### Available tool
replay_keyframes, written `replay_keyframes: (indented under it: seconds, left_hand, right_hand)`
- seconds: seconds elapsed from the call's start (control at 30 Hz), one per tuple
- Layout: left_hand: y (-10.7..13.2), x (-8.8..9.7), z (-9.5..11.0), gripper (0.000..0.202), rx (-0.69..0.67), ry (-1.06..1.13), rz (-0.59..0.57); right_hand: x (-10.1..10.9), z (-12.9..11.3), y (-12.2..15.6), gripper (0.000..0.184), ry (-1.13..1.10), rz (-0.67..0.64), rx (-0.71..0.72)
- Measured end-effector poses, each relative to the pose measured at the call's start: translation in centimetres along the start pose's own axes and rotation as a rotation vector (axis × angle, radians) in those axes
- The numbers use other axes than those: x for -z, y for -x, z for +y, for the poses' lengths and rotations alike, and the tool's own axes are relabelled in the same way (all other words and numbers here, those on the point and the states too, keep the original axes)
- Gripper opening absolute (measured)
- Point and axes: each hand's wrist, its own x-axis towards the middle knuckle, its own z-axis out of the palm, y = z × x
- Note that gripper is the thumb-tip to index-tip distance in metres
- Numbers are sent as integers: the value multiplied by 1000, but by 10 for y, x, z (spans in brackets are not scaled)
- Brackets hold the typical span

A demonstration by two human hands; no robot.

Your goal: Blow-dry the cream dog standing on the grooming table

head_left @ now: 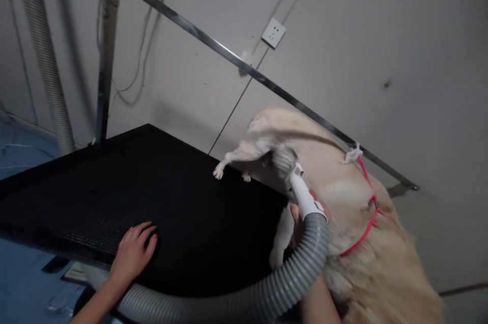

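Note:
A large cream-coloured dog (343, 212) stands on the black grooming table (183, 202), its head out of view. My right hand (297, 223) is wrapped around a white hose nozzle (305, 197), partly hidden behind it. The nozzle's tip is at the fur of the dog's belly, near the hind leg. From the nozzle a grey ribbed hose (282, 291) curves down and to the left, passing over my right forearm. My left hand (134, 249) lies on the table's near side, fingers spread, with nothing in it. A red harness strap (360, 237) goes around the dog's body.
Above the table runs a metal bar (213, 43) on an upright post (105, 70); a white cloth tie (354, 153) fastens the red strap to it. Behind are a grey wall with a socket (273, 33) and another ribbed hose (48, 60). The floor (23, 283) is blue.

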Motion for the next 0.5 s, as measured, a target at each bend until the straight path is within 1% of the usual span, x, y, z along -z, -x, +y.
replay_keyframes:
  seconds: [0.1,0.17,0.2,0.27,0.33,0.37,0.4,0.43,0.47,0.5]
  left_hand:
    - [-1,-4,-5,46,1,26,10]
    - [-1,-6,-9,44,2,43,13]
    - [-1,-8,-10,43,-1,53,9]
    - [0,-14,-12,41,-9,71,-5]
    - [-1,-17,-13,40,-12,96,-26]
    - [-5,-16,-12,40,-3,114,-34]
    - [-10,-10,-11,40,13,140,-40]
    - [-19,0,-7,40,31,175,-42]
    - [-32,15,-2,40,42,213,-34]
    - [-47,36,7,40,42,252,-16]
  right_hand:
    - [-12,-9,-9,56,30,-1,59]
    - [-18,-17,-12,52,27,59,79]
    - [-20,-20,-12,50,11,77,76]
    - [-24,-24,-10,48,-27,70,52]
    - [-26,-25,-5,49,-72,66,9]
    - [-26,-24,-2,51,-104,77,-18]
    - [-26,-24,2,53,-145,86,-46]
    - [-26,-24,6,54,-190,88,-72]
    - [-25,-24,10,55,-230,90,-97]
    - [-24,-25,14,57,-258,105,-118]
